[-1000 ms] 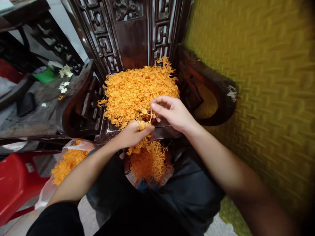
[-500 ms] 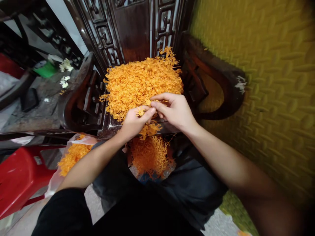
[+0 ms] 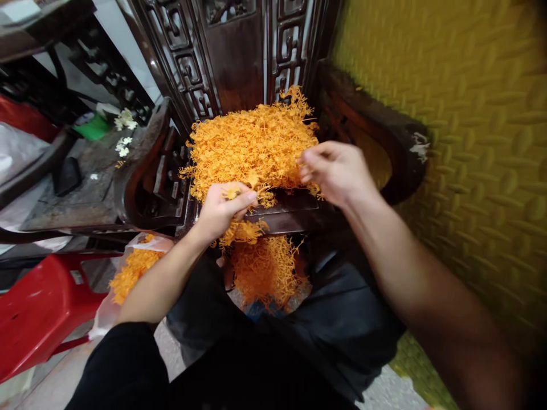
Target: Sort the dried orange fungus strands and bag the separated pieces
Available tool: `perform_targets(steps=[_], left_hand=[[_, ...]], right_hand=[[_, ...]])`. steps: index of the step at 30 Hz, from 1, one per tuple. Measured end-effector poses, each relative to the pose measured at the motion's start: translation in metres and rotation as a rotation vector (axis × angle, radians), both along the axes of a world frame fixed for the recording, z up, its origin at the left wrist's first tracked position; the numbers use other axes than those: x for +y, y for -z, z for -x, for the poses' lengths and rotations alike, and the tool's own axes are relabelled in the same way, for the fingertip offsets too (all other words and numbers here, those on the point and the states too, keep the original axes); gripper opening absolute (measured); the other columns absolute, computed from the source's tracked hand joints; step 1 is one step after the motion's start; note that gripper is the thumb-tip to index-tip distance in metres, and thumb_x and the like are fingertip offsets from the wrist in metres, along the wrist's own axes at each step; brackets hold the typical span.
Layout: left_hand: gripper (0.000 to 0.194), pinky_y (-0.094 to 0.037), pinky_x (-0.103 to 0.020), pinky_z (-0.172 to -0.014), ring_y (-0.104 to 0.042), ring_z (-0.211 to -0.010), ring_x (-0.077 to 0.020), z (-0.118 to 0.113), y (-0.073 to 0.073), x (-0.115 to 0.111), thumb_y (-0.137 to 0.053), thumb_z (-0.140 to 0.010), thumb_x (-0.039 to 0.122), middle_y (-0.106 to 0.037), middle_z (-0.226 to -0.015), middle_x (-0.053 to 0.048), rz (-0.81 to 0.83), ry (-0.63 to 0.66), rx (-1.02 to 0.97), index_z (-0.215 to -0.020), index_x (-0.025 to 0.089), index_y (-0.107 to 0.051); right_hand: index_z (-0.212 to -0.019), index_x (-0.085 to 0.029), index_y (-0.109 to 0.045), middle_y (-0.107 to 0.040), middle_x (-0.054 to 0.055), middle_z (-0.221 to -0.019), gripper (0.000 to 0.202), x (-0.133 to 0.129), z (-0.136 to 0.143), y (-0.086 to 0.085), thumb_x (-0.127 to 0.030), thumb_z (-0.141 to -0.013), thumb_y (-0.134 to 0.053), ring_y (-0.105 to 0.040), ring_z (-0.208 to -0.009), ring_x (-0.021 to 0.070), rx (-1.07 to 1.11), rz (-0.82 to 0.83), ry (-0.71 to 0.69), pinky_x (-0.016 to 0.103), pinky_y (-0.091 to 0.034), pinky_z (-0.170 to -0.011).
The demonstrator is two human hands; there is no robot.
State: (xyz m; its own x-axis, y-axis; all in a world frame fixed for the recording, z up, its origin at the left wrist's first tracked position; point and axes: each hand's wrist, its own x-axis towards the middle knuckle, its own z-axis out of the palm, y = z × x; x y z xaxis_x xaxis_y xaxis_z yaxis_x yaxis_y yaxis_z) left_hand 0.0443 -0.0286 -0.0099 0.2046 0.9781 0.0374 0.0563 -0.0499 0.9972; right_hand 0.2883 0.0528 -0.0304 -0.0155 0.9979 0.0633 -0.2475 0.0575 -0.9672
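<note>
A large heap of orange plastic flower-like pieces (image 3: pixel 252 142) lies on the seat of a dark carved wooden chair (image 3: pixel 294 213). My left hand (image 3: pixel 224 210) is closed at the heap's front edge, holding orange pieces between thumb and fingers, with more pieces hanging in a string below it. At the heap's right edge is my right hand (image 3: pixel 333 171), its fingers bent together and slightly blurred; whether something small is between them cannot be made out. Below the seat, between my knees, sits another orange pile (image 3: pixel 265 270).
A plastic bag (image 3: pixel 106 313) with orange pieces stands at the lower left beside a red plastic stool (image 3: pixel 38 313). Further left, a dark wooden surface (image 3: pixel 96 199) bears a green roll (image 3: pixel 93 126) and white flowers (image 3: pixel 125 121). A yellow-green textured mat (image 3: pixel 478 142) is at the right.
My right hand has moved away from my left hand, to the right edge of the heap. My left hand keeps its orange pieces and sits slightly further left. The view has shifted a little.
</note>
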Motion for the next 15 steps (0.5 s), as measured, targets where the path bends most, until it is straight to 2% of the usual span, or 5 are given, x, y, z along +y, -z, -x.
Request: perform_targets(steps=[3,6,8,11,15], left_hand=[[0.030,-0.028,-0.024,-0.044,-0.040,-0.041,-0.0068,-0.004,-0.002,-0.001,-0.080,-0.084,0.044,-0.051,-0.046,0.005,0.076,0.156,0.087,-0.074,0.016,-0.074],[0.032,-0.027,-0.023,-0.045,-0.040,-0.044,-0.0069,-0.009,-0.002,0.001,-0.078,-0.085,0.046,-0.051,-0.049,0.005,0.103,0.216,0.140,-0.075,0.016,-0.074],[0.032,-0.028,-0.023,-0.046,-0.040,-0.045,-0.0068,-0.009,-0.003,0.002,-0.079,-0.085,0.045,-0.052,-0.050,0.004,0.116,0.251,0.159,-0.075,0.015,-0.074],[0.028,-0.028,-0.023,-0.047,-0.039,-0.045,-0.0065,-0.008,-0.007,0.005,-0.080,-0.082,0.041,-0.051,-0.049,0.005,0.106,0.222,0.138,-0.073,0.015,-0.073],[0.023,-0.029,-0.024,-0.048,-0.041,-0.045,-0.0075,-0.007,-0.010,0.005,-0.078,-0.080,0.033,-0.053,-0.049,0.003,0.151,0.248,0.165,-0.069,0.014,-0.072]], right_hand=[[-0.088,-0.018,-0.068,-0.061,-0.001,-0.073,0.032,-0.022,0.020,-0.002,-0.040,-0.077,-0.088,-0.050,-0.057,0.0092,0.007,0.007,-0.369,0.027,-0.040,-0.052],[-0.088,-0.019,-0.066,-0.046,-0.005,-0.064,0.042,-0.042,0.037,-0.006,-0.059,-0.085,-0.078,-0.037,-0.054,0.0088,-0.009,0.037,-0.485,0.026,-0.030,-0.049],[-0.075,-0.020,-0.060,-0.040,-0.005,-0.061,0.051,-0.048,0.042,-0.006,-0.067,-0.084,-0.075,-0.032,-0.054,0.0092,-0.133,-0.010,-0.445,0.027,-0.025,-0.049],[-0.065,-0.021,-0.049,-0.040,-0.003,-0.061,0.060,-0.042,0.042,-0.002,-0.072,-0.081,-0.075,-0.034,-0.057,0.0101,-0.270,-0.149,-0.227,0.027,-0.026,-0.050],[-0.075,-0.024,-0.048,-0.048,-0.001,-0.067,0.054,-0.002,0.023,0.002,-0.074,-0.094,-0.057,-0.044,-0.060,0.0123,-0.128,-0.156,0.130,0.027,-0.035,-0.052]])
